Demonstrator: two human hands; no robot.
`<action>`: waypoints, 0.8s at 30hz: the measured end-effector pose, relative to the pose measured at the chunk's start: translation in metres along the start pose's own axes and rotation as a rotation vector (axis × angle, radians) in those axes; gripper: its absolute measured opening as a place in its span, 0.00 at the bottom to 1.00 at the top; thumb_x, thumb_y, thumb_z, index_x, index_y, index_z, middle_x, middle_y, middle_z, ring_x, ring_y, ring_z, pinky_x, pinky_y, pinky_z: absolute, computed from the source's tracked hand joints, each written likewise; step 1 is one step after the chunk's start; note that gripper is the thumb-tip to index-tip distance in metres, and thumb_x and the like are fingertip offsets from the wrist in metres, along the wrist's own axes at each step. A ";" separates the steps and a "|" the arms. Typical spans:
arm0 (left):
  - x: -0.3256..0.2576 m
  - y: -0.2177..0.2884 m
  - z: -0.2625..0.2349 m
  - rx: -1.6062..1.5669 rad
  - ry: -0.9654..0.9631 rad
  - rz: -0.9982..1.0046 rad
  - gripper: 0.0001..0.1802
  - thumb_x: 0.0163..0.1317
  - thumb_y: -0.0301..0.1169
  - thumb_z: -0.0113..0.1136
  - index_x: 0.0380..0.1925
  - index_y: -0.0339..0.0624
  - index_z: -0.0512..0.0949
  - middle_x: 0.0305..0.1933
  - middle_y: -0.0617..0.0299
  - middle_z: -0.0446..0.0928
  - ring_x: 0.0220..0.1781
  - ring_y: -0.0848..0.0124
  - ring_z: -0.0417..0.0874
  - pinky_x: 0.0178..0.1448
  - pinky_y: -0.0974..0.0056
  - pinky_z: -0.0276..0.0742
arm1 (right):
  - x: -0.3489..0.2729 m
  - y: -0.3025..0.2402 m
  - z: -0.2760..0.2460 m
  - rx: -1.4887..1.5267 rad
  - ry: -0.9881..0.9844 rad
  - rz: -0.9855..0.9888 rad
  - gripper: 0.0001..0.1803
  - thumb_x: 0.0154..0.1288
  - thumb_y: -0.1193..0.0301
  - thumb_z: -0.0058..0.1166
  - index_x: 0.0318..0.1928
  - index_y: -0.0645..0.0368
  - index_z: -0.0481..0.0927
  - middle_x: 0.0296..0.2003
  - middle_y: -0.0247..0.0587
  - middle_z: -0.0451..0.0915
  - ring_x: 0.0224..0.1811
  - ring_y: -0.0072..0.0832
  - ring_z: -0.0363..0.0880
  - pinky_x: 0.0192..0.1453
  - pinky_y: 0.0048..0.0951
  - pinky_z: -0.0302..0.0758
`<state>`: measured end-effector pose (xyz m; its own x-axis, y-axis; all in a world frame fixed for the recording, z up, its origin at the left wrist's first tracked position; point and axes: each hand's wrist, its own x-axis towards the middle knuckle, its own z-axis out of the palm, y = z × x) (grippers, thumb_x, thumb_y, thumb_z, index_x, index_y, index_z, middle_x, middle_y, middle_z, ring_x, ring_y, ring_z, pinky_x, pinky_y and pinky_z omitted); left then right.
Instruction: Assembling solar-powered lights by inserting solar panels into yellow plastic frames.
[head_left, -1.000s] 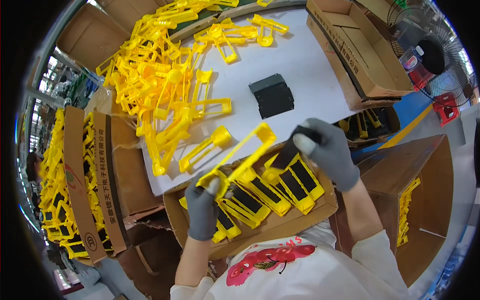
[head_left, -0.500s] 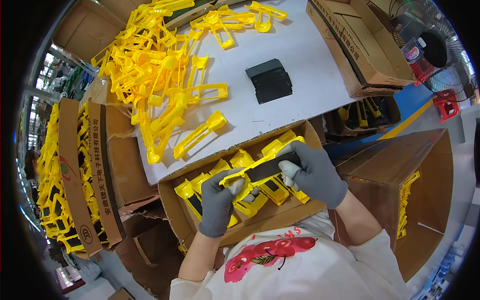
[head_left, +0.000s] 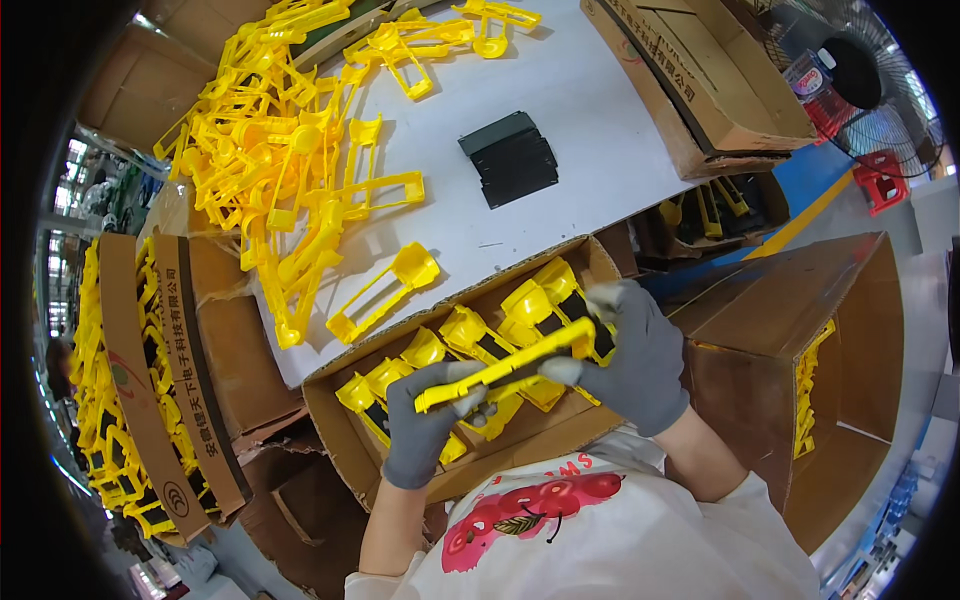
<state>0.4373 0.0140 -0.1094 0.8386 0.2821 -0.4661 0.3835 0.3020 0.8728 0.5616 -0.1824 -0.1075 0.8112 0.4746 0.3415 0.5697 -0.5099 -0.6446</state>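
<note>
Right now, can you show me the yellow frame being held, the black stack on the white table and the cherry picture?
Yellow frame (head_left: 510, 364), head view: middle of its long side.
Black stack (head_left: 514, 166), head view: middle of its top.
Cherry picture (head_left: 540, 502), head view: its middle.

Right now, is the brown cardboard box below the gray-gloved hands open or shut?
Open: yellow plastic frames show inside the box.

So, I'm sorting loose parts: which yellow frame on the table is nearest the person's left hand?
The lone frame just beyond the box, nearest the left hand: it lies by itself on the table, while the others there are bunched together.
</note>
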 end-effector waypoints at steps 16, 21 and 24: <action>0.035 0.001 0.036 0.202 -0.174 -0.181 0.06 0.57 0.23 0.63 0.35 0.35 0.78 0.23 0.61 0.78 0.20 0.80 0.78 0.19 0.76 0.68 | -0.071 0.027 -0.010 0.064 -0.327 0.336 0.14 0.59 0.59 0.63 0.34 0.56 0.83 0.18 0.41 0.79 0.21 0.34 0.80 0.26 0.30 0.74; 0.051 0.009 0.031 0.310 -0.280 -0.208 0.11 0.58 0.24 0.63 0.40 0.40 0.73 0.32 0.65 0.78 0.21 0.81 0.78 0.21 0.78 0.67 | -0.058 0.023 -0.025 -0.112 -0.448 0.324 0.16 0.56 0.56 0.65 0.37 0.55 0.83 0.19 0.41 0.80 0.21 0.34 0.81 0.27 0.30 0.75; 0.071 0.011 0.022 0.560 -0.324 -0.079 0.17 0.56 0.30 0.66 0.42 0.40 0.70 0.32 0.59 0.77 0.25 0.70 0.80 0.28 0.66 0.73 | -0.008 0.019 -0.040 -0.116 -0.455 0.349 0.17 0.54 0.57 0.66 0.39 0.53 0.83 0.22 0.44 0.80 0.25 0.34 0.82 0.30 0.29 0.76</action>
<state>0.5094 0.0175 -0.1295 0.8403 -0.0370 -0.5408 0.5188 -0.2343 0.8221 0.5708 -0.2249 -0.0950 0.8297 0.5121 -0.2221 0.3107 -0.7543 -0.5783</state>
